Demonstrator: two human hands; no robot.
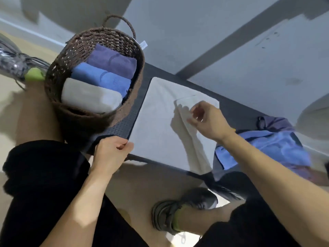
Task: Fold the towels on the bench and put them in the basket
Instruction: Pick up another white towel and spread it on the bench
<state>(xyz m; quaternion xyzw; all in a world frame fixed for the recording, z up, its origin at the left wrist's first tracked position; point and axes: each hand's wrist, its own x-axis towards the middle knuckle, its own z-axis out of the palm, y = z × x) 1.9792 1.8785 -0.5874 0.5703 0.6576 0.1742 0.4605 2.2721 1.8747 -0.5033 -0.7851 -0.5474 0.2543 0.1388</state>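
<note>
A white towel (pixel 160 125) lies spread flat on the dark perforated bench (pixel 122 125). My left hand (pixel 110 152) pinches its near left corner at the bench edge. My right hand (pixel 208 120) grips the towel's right edge, which is lifted and folded over toward the middle. Left of the towel, a brown woven basket (pixel 60 68) stands on the bench and holds three folded towels: purple (pixel 114 61), blue (pixel 99 77) and white (pixel 89 97). A crumpled blue towel (pixel 267 148) and a purple towel (pixel 279 122) lie on the bench at the right.
A grey wall rises right behind the bench. My knees in black shorts and a grey shoe (pixel 178 209) are on the beige floor in front. A green object (pixel 33 73) and a plastic-wrapped bundle (pixel 10 57) sit left of the basket.
</note>
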